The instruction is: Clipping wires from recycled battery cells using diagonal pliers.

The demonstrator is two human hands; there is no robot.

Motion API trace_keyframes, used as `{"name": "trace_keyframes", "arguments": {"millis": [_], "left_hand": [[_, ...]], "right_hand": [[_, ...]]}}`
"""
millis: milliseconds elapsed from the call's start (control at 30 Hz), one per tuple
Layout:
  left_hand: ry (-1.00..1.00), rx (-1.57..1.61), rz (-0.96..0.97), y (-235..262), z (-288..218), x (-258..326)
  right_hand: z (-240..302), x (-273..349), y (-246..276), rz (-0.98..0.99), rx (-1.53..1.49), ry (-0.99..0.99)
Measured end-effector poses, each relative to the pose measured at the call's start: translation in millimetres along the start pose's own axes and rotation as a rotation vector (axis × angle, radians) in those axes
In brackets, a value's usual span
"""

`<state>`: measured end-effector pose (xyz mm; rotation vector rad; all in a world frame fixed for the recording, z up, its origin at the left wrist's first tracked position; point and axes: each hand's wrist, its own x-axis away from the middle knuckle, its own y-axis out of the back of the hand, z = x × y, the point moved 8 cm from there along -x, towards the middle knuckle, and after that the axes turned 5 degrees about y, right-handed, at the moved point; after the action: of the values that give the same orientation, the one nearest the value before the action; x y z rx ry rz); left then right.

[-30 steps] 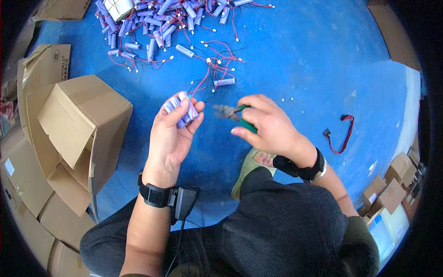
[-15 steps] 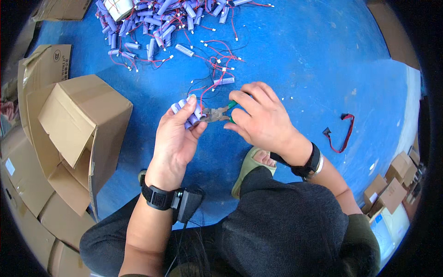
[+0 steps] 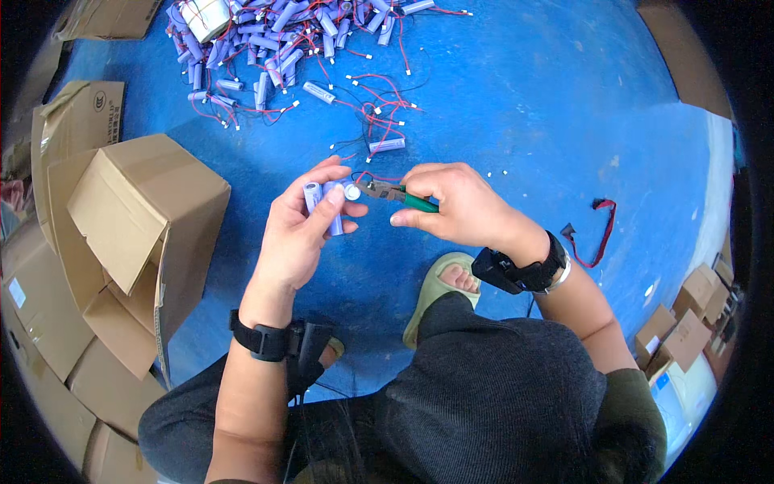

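Several purple cylindrical battery cells [image 3: 313, 194] are gripped in my left hand [image 3: 300, 230], thumb across them, with one pale round end facing up and right. My right hand [image 3: 472, 206] is closed round green-handled cutting pliers [image 3: 419, 202]. The plier jaws lie right beside the end of one cell, and a red wire [image 3: 379, 176] runs from there toward my right hand. Whether the jaws grip that wire is too small to tell. Just beyond my hands, a loose purple cell [image 3: 387, 145] rests on the blue floor among red and black wires.
A large pile of wired purple cells [image 3: 266, 40] lies at the far left, with a white roll-like object [image 3: 205, 18] on it. An open cardboard box [image 3: 181, 181] stands to my left. A red and black cable [image 3: 606, 234] lies on the floor at right.
My left hand has turned the cells so their ends face differently. The plier handles have come closer together, and the pliers have tilted, with my right hand slightly lower.
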<state>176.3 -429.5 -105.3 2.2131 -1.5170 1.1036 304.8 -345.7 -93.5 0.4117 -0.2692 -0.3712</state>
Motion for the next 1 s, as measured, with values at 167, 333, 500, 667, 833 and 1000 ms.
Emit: {"name": "trace_keyframes", "arguments": {"millis": [167,333,500,667,833,1000], "left_hand": [[-0.090,-0.326,0.086,-3.3,-2.6,-0.5],[-0.249,-0.567,-0.024,-10.6,-19.6,3.4],[-0.534,-1.041,-0.146,-18.3,-37.3,11.0],[-0.225,-1.043,-0.234,-1.7,-20.7,0.5],[0.215,-1.047,-0.217,11.1,-0.4,-10.0],[0.087,-0.373,-0.273,47.8,-15.6,3.5]], "right_hand": [[-1.3,1.7,-3.8,0.027,-0.043,-0.041],[8.1,2.5,3.8,-0.125,0.133,0.159],[13.6,0.9,2.3,-0.186,0.402,0.164],[18.3,4.2,-7.1,-0.311,0.883,0.190],[29.7,4.4,1.9,-0.456,0.945,0.203],[6.0,6.8,71.4,-0.687,0.724,-0.063]]}}
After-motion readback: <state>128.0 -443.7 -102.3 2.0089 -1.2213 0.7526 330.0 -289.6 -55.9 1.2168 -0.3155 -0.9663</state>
